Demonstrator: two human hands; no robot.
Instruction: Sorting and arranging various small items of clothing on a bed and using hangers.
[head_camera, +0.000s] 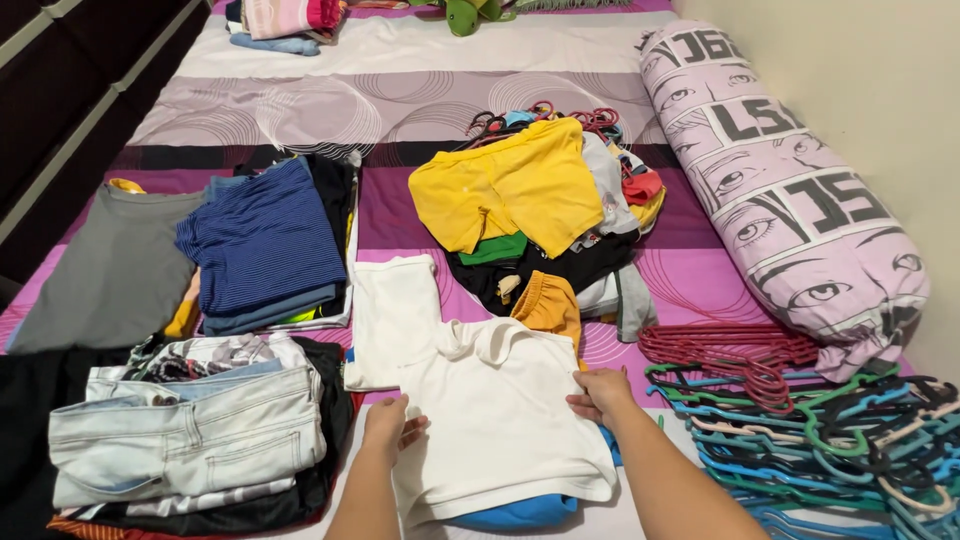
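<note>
A white T-shirt (490, 410) lies partly folded on the bed in front of me, one sleeve spread out toward the upper left. My left hand (388, 422) rests on its left edge with the fingers pinching the cloth. My right hand (603, 393) presses on its right edge near the shoulder. Blue cloth (520, 514) peeks out from under the shirt's lower hem.
Unfolded clothes topped by a yellow shirt (510, 185) are heaped behind the white one. Folded stacks lie left: pale jeans (190, 430), a blue striped garment (262, 240), a grey one (115, 270). Plastic hangers (810, 420) pile at right beside a pink printed bolster (790, 190).
</note>
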